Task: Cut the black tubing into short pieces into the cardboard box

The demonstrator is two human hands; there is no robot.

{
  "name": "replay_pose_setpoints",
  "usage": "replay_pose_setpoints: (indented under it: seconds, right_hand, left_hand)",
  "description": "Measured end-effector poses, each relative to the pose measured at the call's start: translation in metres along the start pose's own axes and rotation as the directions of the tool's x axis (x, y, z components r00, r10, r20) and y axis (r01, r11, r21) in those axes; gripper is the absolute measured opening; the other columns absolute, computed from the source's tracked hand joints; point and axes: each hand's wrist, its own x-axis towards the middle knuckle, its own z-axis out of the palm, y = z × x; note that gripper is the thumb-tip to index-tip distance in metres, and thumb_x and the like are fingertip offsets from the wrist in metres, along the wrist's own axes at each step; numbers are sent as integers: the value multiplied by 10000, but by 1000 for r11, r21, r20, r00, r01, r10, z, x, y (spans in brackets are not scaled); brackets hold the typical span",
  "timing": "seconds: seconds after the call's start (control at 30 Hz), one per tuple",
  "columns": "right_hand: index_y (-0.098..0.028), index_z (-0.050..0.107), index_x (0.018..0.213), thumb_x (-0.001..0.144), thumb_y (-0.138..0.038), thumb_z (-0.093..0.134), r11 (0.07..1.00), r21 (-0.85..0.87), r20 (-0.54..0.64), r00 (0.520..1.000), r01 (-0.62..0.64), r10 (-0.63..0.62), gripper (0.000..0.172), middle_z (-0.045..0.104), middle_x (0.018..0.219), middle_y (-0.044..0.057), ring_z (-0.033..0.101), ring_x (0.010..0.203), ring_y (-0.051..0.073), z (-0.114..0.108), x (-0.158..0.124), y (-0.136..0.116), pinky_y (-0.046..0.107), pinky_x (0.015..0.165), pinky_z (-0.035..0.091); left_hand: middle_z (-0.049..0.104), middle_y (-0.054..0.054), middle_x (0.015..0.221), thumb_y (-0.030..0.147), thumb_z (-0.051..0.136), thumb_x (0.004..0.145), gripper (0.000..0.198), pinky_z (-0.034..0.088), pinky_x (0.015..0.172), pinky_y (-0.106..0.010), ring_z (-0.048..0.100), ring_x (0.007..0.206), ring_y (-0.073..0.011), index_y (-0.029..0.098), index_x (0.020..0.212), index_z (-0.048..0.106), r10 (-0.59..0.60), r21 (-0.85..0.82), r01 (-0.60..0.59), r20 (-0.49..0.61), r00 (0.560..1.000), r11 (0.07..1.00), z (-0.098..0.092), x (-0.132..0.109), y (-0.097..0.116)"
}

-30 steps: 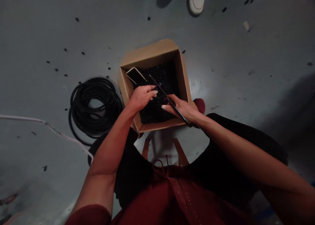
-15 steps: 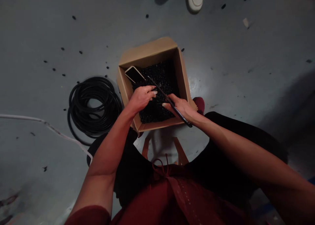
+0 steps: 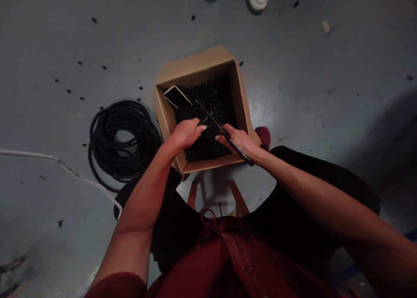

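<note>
Swinging the rod [image 3: 213,121] clamped in the right hand [image 3: 240,142] could topple the phone [image 3: 177,97] beyond the left hand [image 3: 185,134], whose grip I cannot tell.

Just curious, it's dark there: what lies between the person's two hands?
In the head view, a thin black stick, held by the right hand, crosses the gap beside the left hand, above small black pieces in the box.

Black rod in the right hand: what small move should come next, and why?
Probably slide the left hand toward the free end of the rod. The right hand holds the rod slanted over the box of black pieces, and the left hand curls just beside it; whether it holds a piece is too small to tell.
</note>
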Motion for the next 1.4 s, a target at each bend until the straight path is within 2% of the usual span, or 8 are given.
replay_pose_setpoints:
  seconds: [0.13,0.4,0.6,0.73,0.87,1.0,1.13,1.4]
  right_hand:
    - [-230,559,997,927,-488,477,997,-75,62,997,-30,35,279,638,747,54,595,700,232,7,2,4,300,629,342]
    - [-199,606,1022,949,-466,499,981,-183,160,982,-71,101,297,720,933,125,681,834,264,27,7,8,296,649,407]
    - [-191,628,961,954,-462,507,965,-249,194,973,-78,128,297,732,958,140,703,907,281,39,7,16,293,674,436]
    - [-202,612,927,932,-509,538,973,-196,154,977,-120,151,316,721,908,125,699,864,278,36,9,19,300,671,449]
    - [-211,558,979,977,-486,466,980,136,92,987,-145,133,290,681,808,59,633,630,173,20,9,10,264,581,461]
    - [-214,570,1068,989,-505,424,929,346,8,991,-130,135,335,681,848,51,620,633,140,-3,4,-8,240,571,478]
    - [-216,599,1150,986,-527,414,939,324,7,993,-115,119,398,693,842,56,645,679,157,-16,-4,-20,259,631,483]
    - [-174,568,1291,925,-517,518,989,143,-10,1000,26,-25,504,701,1124,135,653,1020,289,-14,-8,-19,372,849,476]
  left_hand:
    - [686,-111,740,306,480,950,249,488,764,-320,687,798,-252,154,816,625,-57,99,50,71,996,994,13,3,-5]
    - [744,-207,946,266,509,919,269,529,824,-363,714,961,-315,120,1027,708,-150,389,90,125,981,917,31,2,-4]
    - [733,-261,997,215,539,885,269,542,821,-425,702,1006,-383,91,1011,741,-182,411,100,164,969,906,43,4,-2]
    - [733,-220,984,271,536,910,261,519,851,-395,696,1006,-344,120,1031,712,-159,327,106,139,977,939,42,4,0]
    - [714,-162,1007,312,420,974,324,485,855,-351,668,942,-263,119,1102,647,4,79,2,-83,997,997,23,8,-2]
    - [672,-51,849,269,383,976,290,461,744,-264,597,739,-148,145,1039,637,70,-236,-113,-181,981,965,1,11,-3]
    - [643,-18,796,273,406,964,253,436,689,-241,536,660,-111,161,925,629,82,-372,-167,-233,969,913,-6,8,-3]
    - [648,-17,776,259,434,957,217,415,673,-247,522,641,-103,167,834,586,46,-384,-156,-281,959,910,-4,7,-2]
